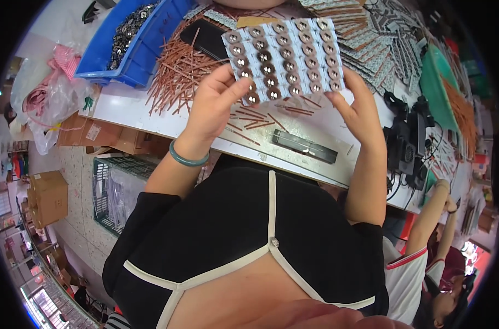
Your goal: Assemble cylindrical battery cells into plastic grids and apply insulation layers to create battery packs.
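Observation:
Both my hands hold up a light blue-white card (285, 70) bearing several columns of round, shiny brownish discs. My left hand (217, 101) grips its lower left edge, thumb across the front and fingers behind. At the lower right corner, my right hand (359, 107) pinches the card between thumb and fingers. The card is raised over the white table (244, 147), tilted slightly. Beneath it lie loose thin copper-coloured strips (255, 118). A dark, narrow rectangular fixture (304, 146) rests near the table's front edge, between my forearms.
A blue bin (137, 66) of small dark metal pieces stands left, beside a heap of copper-coloured strips (175, 74) and a black phone-like slab (205, 39). Stacked strip cards (370, 49) cover the back right. Black adapters with cables (406, 137) lie right, near another person's arm (427, 219).

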Demonstrator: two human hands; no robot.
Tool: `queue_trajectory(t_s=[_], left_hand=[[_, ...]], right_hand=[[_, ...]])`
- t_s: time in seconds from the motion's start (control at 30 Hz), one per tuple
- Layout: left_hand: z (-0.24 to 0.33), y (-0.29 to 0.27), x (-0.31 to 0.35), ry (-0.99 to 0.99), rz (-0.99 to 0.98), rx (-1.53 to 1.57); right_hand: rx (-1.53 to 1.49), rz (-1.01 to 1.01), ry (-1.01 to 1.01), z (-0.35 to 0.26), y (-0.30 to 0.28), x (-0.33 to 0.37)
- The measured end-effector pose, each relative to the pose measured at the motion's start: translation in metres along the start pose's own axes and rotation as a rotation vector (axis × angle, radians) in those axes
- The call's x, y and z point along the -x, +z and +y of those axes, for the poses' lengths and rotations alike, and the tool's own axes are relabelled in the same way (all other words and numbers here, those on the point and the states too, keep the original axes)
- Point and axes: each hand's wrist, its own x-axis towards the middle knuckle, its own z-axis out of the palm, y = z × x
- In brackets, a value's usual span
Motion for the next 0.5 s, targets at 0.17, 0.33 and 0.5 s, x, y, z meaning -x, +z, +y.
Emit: queue_trajectory(t_s=[0.17,0.33,0.5], left_hand=[[-0.011,0.009,-0.001,-0.003,-0.012,-0.067],[-0.015,0.026,-0.004,-0.128,-0.170,-0.087],[-0.023,0.035,-0.008,-0.217,-0.263,-0.076]], right_hand=[[-0.904,-0.006,0.276,0.000,0.018,0.028],[-0.896,0.206,0.441,0.004,0.018,0.049],[-0.932,0.253,0.461,0.012,0.012,0.076]])
